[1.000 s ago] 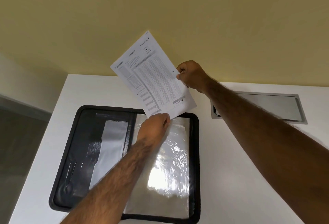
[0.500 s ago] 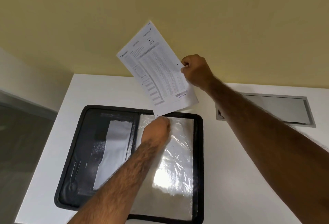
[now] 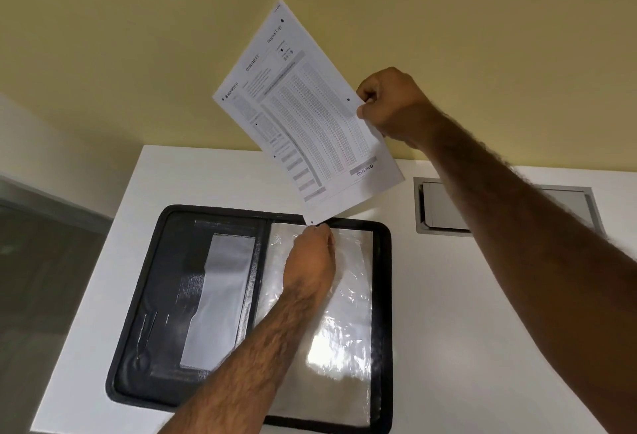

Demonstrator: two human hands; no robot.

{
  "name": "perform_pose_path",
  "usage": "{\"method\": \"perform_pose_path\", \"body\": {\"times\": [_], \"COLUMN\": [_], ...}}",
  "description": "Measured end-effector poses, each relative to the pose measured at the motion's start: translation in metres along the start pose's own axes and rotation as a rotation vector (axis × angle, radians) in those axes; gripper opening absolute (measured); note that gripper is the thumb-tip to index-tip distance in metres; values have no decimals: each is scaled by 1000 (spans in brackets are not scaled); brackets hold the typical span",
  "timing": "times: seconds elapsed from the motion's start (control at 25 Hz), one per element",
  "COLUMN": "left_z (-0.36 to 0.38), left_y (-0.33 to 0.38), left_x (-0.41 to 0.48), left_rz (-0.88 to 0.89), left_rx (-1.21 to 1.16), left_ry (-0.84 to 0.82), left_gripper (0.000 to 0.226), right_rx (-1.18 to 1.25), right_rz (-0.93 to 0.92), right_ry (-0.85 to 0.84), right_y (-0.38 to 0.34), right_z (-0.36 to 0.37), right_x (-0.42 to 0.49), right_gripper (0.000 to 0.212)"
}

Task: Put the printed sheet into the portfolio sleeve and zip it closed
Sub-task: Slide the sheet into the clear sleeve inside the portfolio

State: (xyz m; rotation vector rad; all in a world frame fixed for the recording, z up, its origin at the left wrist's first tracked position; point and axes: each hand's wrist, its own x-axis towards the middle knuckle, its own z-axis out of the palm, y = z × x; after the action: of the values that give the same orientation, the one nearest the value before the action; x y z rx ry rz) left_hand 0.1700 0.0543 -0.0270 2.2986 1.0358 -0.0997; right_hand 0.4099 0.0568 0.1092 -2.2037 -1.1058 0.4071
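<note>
Right hand [image 3: 393, 106] pinches the tilted printed sheet [image 3: 303, 116]. Left hand [image 3: 310, 261] curls at the sleeve [image 3: 348, 313] top edge; grip unclear.

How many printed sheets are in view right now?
1: the printed sheet, held up over the open portfolio by the right hand. Glare on the sleeve could hide another.

- printed sheet [image 3: 303, 116]: heading "omr sheet", up-left of the fingers [image 3: 366, 93] of the right hand [image 3: 394, 106]
- "original copy", top corner, above those fingers
- stamp "entere…", below them, last letter unclear
- fine print: illegible
</note>
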Motion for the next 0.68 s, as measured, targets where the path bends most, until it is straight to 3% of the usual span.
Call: {"method": "perform_pose_path", "body": {"times": [0.44, 0.56, 0.68], "left_z": [18, 15, 12], "left_y": [-5, 0, 7], "left_x": [-18, -16, -13], "left_rz": [14, 34, 25], "left_rx": [11, -1, -28], "left_ry": [36, 75, 101], "left_gripper": [37, 34, 31], "right_rx": [-144, -161, -115], "right_rz": [29, 78, 120], "right_ry": [-127, -130, -102], "right_y": [13, 17, 19], "right_z": [60, 75, 88], "right_x": [0, -3, -7], "right_gripper": [5, 27, 35]}}
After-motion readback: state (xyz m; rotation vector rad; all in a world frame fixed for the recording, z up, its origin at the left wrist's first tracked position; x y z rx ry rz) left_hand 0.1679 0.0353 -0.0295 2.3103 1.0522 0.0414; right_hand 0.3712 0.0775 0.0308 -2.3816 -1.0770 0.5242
